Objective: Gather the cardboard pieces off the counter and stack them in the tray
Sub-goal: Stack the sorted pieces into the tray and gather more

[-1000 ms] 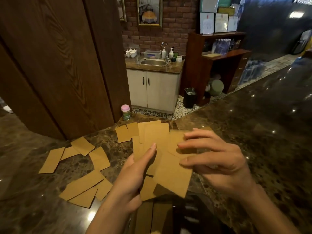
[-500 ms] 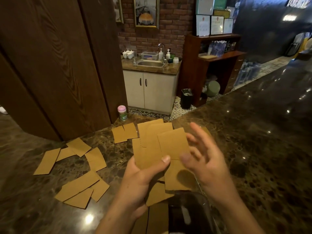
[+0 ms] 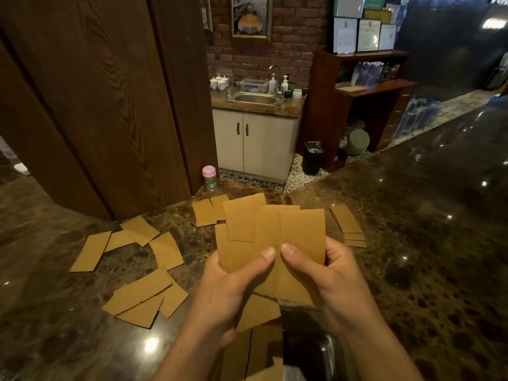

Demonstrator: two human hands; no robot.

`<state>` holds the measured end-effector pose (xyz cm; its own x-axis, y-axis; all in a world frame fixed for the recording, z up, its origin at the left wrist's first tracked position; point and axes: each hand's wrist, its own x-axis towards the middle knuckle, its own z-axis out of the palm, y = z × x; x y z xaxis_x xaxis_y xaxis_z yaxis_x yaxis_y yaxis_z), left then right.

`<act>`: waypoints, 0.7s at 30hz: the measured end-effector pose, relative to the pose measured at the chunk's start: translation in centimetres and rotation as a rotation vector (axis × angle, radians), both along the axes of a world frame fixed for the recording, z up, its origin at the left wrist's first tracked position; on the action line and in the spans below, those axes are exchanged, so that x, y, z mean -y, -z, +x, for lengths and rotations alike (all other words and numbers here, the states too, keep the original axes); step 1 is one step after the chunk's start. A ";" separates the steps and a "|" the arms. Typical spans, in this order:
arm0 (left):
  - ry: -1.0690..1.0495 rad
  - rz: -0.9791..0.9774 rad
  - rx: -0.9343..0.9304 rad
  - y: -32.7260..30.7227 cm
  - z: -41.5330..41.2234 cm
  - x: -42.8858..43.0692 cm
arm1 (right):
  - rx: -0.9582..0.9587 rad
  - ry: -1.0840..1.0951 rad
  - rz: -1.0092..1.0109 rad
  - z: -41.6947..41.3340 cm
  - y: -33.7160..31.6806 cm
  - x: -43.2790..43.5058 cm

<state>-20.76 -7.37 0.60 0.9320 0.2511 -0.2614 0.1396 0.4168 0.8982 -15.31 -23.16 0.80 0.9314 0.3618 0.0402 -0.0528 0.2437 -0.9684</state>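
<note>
Over the counter (image 3: 417, 243), left hand (image 3: 228, 292) and right hand (image 3: 330, 281) pinch the cardboard pieces (image 3: 275, 229).

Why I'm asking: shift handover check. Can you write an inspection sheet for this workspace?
Surface: dark glossy marble counter, light spots reflected.
Job's things: fan of cardboard pieces held up; loose pieces scattered on the counter at left; small stack at right; tray under the hands, mostly hidden.
Clutter: pink-lidded jar at the counter's far edge.
Grippers: left hand and right hand both grip the fan, thumbs on its front.
Cables: nothing seen.
Surroundings: wooden panel wall, sink cabinet, wooden shelf, black bin.
</note>
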 end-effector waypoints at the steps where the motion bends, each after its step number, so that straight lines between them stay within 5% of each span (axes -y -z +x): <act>1: -0.001 -0.013 -0.023 0.1 -0.1 0.0 | -0.005 0.009 0.016 0.1 0.0 0.1; 5: 0.046 -0.068 -0.059 0.0 -0.3 -0.1 | 0.303 0.170 -0.100 1.0 -0.3 1.6; 8: 0.083 -0.121 -0.055 -0.5 -0.6 -0.2 | 0.905 0.104 -0.227 2.1 -0.6 3.3; 12: 0.071 -0.200 -0.070 -1.1 -0.6 -0.5 | 1.553 -0.023 -0.684 2.9 -1.0 5.1; 21: -0.010 -0.079 -0.040 0.0 -0.3 -0.7 | 1.676 -0.091 -0.899 3.0 -1.4 6.9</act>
<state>-21.09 -6.70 0.61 0.9179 0.2373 -0.3181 0.1705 0.4880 0.8560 -12.29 -30.05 2.18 0.1192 0.8251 0.5522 0.9597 -0.2383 0.1489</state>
